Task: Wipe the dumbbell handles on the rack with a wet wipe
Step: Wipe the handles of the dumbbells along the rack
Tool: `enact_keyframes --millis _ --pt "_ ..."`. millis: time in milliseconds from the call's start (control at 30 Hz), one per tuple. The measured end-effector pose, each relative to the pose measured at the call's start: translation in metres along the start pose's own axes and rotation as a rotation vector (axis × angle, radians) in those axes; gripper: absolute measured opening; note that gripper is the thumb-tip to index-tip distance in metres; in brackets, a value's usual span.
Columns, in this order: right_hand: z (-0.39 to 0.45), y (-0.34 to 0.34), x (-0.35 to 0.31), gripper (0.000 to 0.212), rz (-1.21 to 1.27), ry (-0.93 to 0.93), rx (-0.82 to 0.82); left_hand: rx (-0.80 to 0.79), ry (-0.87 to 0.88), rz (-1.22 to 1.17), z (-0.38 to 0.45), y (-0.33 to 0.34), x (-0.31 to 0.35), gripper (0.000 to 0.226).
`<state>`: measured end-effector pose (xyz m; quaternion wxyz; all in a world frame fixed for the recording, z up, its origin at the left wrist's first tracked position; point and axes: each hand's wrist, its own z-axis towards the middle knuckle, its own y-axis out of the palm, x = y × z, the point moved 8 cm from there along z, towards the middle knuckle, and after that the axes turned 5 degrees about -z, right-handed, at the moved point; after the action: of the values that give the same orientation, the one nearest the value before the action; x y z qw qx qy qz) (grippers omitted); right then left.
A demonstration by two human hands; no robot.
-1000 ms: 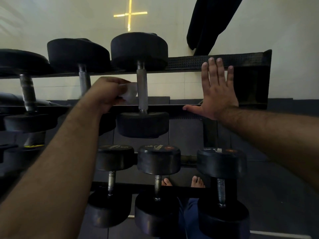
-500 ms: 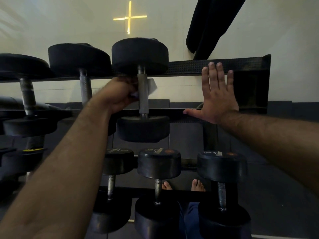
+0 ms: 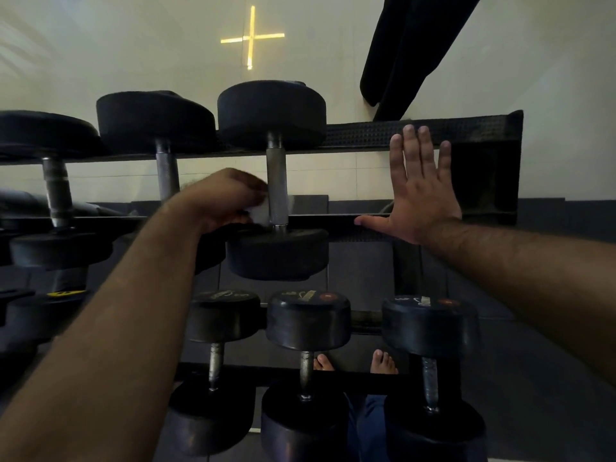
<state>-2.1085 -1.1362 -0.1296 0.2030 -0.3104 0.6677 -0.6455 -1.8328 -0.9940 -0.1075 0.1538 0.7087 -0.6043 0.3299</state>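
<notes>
Head view, going left to right along the top tier of the rack [image 3: 416,135]: two dumbbells at the left end sit with bare handles, one at the far left [image 3: 56,191] and one beside it [image 3: 166,175]. Next comes your left hand [image 3: 223,198], fingers curled round the wet wipe [image 3: 260,211] and pressing it against the lower end of the third dumbbell's handle [image 3: 277,185], just above the near weight head. Only a pale edge of the wipe shows on either side of the steel. Your right hand [image 3: 420,191] lies flat, fingers straight and released, on the rack's bare right end, thumb along the front rail.

You are mid-wipe on this third handle, near the bottom of a stroke. The next move likely calls for drawing the wipe up the knurled length toward the far head, keeping it wrapped so the underside gets covered. Three dumbbells on the lower tier, the rightmost [image 3: 430,385] included, wait below.
</notes>
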Motion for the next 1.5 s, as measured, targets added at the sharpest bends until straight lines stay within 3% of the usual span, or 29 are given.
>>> enact_keyframes --millis 67,167,267,400,500,567,633,667,767,867,967,1067,1133,1267,1400,1500 --pt "0.001 0.001 0.0 0.151 -0.005 -0.001 -0.002 0.181 0.104 -0.02 -0.009 -0.026 0.004 0.029" --pt "0.001 0.001 0.001 0.151 -0.008 0.005 0.0 0.457 0.522 -0.001 -0.043 -0.035 0.04 0.032" --pt "0.0 0.002 0.0 0.151 -0.018 0.008 -0.007 0.68 0.762 0.336 -0.068 -0.017 0.06 0.028" --pt "0.002 0.002 0.0 0.151 -0.03 0.011 -0.006 0.603 1.014 0.884 -0.071 0.023 0.068 0.029" --pt "0.002 0.001 -0.001 0.151 -0.027 0.007 -0.007 0.384 1.123 1.122 -0.071 0.028 0.067 0.035" --pt "0.001 0.002 -0.001 0.151 -0.023 0.002 -0.009 0.163 1.13 1.251 -0.077 0.026 0.058 0.039" --pt "0.001 0.002 0.0 0.152 -0.031 0.001 -0.002 0.053 1.099 1.293 -0.087 0.018 0.056 0.04" --pt "0.002 0.001 0.0 0.152 -0.034 0.003 0.004 0.088 1.074 1.242 -0.092 0.013 0.063 0.039" --pt "0.002 0.001 -0.001 0.151 -0.022 0.003 -0.01 0.391 1.044 0.992 -0.089 0.005 0.087 0.034" --pt "0.001 0.001 -0.001 0.151 -0.041 0.004 -0.002 0.439 1.021 1.156 -0.077 0.035 0.086 0.029" --pt "0.001 0.002 -0.001 0.151 -0.04 0.002 0.004 0.202 0.975 1.299 -0.076 0.054 0.07 0.029" --pt "0.001 0.001 -0.001 0.15 -0.038 -0.001 0.003 -0.142 0.764 1.395 -0.075 0.065 0.056 0.036" --pt "0.0 0.002 -0.002 0.15 -0.04 -0.004 0.008 -0.209 0.669 1.328 -0.073 0.069 0.064 0.033" --pt "0.001 0.002 -0.001 0.151 -0.038 0.0 0.029 -0.094 0.624 1.221 -0.068 0.078 0.082 0.031" --pt "0.002 0.002 -0.002 0.151 -0.056 -0.005 0.049 -0.18 0.461 1.241 -0.077 0.066 0.057 0.041" --pt "0.001 0.001 0.0 0.15 -0.056 -0.006 0.07 0.014 0.494 1.097 -0.091 0.034 0.063 0.025"
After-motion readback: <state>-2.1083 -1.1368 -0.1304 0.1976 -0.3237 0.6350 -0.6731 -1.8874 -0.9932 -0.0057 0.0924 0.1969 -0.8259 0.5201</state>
